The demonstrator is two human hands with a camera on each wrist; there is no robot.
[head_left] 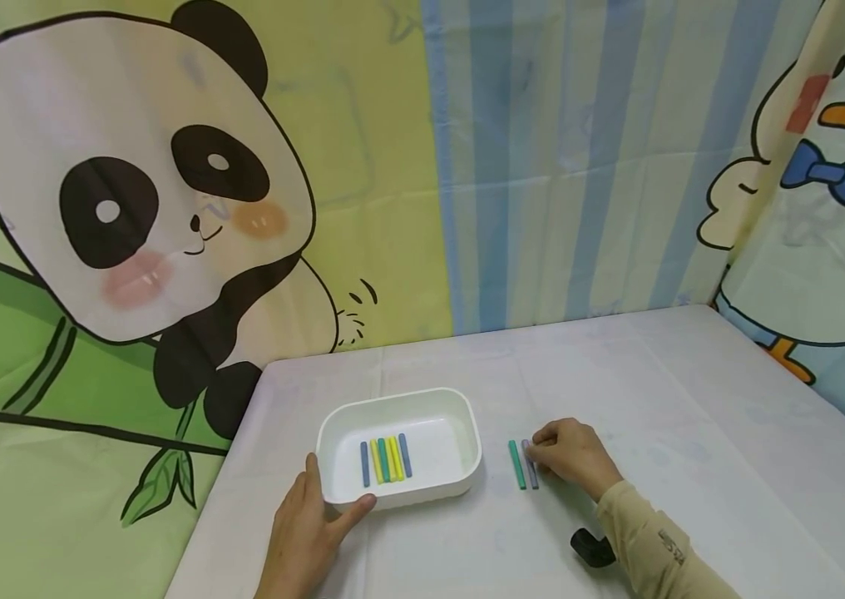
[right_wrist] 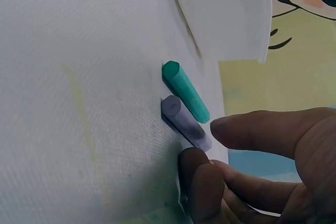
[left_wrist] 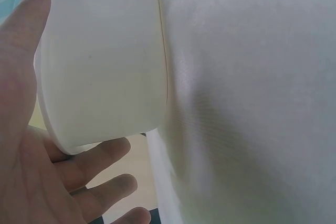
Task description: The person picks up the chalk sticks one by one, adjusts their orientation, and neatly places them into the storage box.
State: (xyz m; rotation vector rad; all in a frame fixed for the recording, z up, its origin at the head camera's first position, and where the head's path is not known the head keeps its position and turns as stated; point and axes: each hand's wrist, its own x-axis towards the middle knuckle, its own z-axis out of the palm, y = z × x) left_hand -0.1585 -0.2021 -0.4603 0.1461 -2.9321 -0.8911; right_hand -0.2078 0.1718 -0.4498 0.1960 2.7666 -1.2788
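A white tray (head_left: 441, 449) stands left of centre on the table, with a row of blue, yellow and green chalk sticks (head_left: 382, 460) inside. My left hand (head_left: 306, 524) holds its near left corner, thumb along the front wall and fingers at the left end. Right of the tray, a green chalk stick (right_wrist: 186, 92) and a purple chalk stick (right_wrist: 184, 119) lie side by side. At the purple one's far end is my right hand (head_left: 572, 453). Thumb and fingertips are on either side of that end; in the right wrist view a narrow gap shows beside the thumb.
A white cloth covers the table (head_left: 654, 399). Behind it hangs a printed curtain (head_left: 378, 183) with a panda and stripes. A black object (head_left: 591, 549) is beside the right sleeve (head_left: 654, 541).
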